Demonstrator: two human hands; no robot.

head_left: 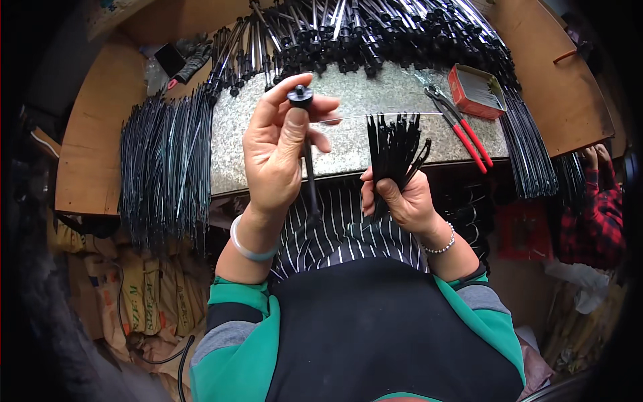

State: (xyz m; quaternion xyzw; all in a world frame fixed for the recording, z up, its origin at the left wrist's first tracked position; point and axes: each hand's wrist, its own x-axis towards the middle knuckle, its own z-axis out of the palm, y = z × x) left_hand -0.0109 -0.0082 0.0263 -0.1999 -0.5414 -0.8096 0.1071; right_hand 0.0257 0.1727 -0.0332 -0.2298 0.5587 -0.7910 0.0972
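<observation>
My left hand is raised over the near edge of the stone-topped table. Its thumb and fingers pinch a black rod just below a round cap with a small stud on top. The rod's lower end hangs in front of my striped apron. My right hand grips a bundle of thin black strips fanned upright, some ending in loops. A thin pale wire runs level from beside my left fingers across the tops of the strips. Whether it threads through them is too fine to tell.
Red-handled pliers overhang the table's front edge beside a red box of thin pieces. Metal shafts with black ends heap at the back. Thin black rods hang at the left. Another person's checked sleeve shows far right.
</observation>
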